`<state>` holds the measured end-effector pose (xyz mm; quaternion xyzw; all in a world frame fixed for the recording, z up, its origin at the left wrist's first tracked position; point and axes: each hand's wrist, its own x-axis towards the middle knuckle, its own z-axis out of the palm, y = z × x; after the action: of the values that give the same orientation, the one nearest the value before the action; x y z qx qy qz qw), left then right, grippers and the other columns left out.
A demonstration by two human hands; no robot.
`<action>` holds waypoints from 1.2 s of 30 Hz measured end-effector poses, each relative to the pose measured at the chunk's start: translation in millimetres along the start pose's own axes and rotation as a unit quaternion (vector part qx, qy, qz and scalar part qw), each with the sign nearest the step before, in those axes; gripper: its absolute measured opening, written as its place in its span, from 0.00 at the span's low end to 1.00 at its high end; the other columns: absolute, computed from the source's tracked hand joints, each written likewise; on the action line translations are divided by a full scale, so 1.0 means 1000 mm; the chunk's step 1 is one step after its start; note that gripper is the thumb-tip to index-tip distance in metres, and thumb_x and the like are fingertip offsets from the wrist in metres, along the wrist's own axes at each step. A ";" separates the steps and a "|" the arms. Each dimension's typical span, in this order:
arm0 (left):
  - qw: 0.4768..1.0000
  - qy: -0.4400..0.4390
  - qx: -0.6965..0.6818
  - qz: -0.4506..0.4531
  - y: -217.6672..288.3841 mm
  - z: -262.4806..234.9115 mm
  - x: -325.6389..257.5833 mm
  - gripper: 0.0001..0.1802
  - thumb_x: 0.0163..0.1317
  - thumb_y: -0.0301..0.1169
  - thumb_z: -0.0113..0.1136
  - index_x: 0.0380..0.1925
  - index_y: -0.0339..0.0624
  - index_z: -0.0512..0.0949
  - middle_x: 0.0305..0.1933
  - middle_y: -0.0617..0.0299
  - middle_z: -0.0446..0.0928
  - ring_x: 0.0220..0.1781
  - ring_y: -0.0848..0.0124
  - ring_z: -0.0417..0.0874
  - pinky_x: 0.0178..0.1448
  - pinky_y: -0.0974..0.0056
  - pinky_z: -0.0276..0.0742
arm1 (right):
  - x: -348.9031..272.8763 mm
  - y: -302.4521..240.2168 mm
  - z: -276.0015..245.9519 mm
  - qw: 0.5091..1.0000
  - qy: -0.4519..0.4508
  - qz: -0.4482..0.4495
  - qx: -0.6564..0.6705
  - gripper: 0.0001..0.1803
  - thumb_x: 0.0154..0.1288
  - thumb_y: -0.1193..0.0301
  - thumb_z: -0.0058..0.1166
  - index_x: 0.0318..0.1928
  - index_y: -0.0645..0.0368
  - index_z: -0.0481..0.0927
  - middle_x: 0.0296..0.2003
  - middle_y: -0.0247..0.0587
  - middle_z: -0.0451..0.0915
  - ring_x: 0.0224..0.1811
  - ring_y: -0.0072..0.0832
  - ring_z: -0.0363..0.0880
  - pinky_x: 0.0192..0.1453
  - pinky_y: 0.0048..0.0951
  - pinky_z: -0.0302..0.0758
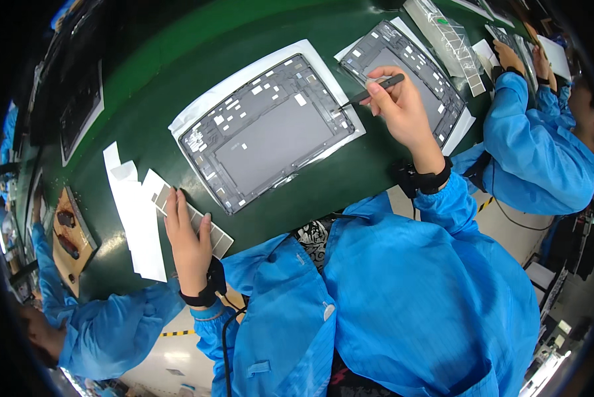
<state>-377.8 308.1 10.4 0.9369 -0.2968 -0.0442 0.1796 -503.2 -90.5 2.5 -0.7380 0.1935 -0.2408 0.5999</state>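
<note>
A dark grey tablet housing (270, 135), dotted with small white stickers, lies on white paper in front of me. My right hand (403, 109) pinches a pair of black tweezers (376, 90). Their tips point left, at the housing's right edge; I cannot make out anything between them. Lower left, my left hand (189, 235) lies with fingers stretched out on a strip of pale rectangular stickers (221, 242), gripping nothing. White paper strips (141, 225) lie beside that hand.
A second tablet housing (412, 76) lies on paper at the right, partly behind my right hand. Beyond it is a clear sheet of stickers (446, 40). People in blue work on both sides. A tan board (73, 241) with dark brown pieces sits at the far left of the green table (138, 109).
</note>
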 end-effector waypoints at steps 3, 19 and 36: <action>0.999 -0.004 -0.029 0.022 -0.015 -0.005 -0.001 0.31 0.66 0.26 0.56 0.70 0.37 0.64 0.75 0.47 0.59 0.76 0.46 0.59 0.77 0.52 0.57 | 0.002 0.001 -0.001 1.000 -0.005 0.013 -0.027 0.11 0.72 0.70 0.55 0.48 0.64 0.73 0.25 0.34 0.77 0.28 0.19 0.80 0.31 0.21 0.73; 0.988 -0.036 -0.012 0.149 0.159 0.008 0.076 0.12 0.63 0.33 0.63 0.43 0.37 0.80 0.44 0.51 0.79 0.46 0.50 0.81 0.48 0.54 0.78 | 0.003 0.009 0.006 0.999 0.001 0.004 -0.045 0.09 0.71 0.69 0.55 0.42 0.63 0.74 0.19 0.38 0.79 0.22 0.21 0.78 0.26 0.25 0.69; 0.971 -0.017 0.027 0.238 0.201 0.075 0.089 0.23 0.57 0.33 0.66 0.53 0.37 0.78 0.43 0.58 0.76 0.46 0.60 0.81 0.47 0.58 0.80 | -0.004 -0.017 0.017 0.986 0.017 -0.054 -0.156 0.07 0.69 0.72 0.55 0.39 0.64 0.74 0.16 0.45 0.76 0.16 0.35 0.75 0.23 0.34 0.68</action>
<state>-427.2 81.4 15.8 0.8429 -0.5154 -0.0080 0.1542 -496.8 -71.2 16.1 -0.8279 0.1985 -0.2519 0.4601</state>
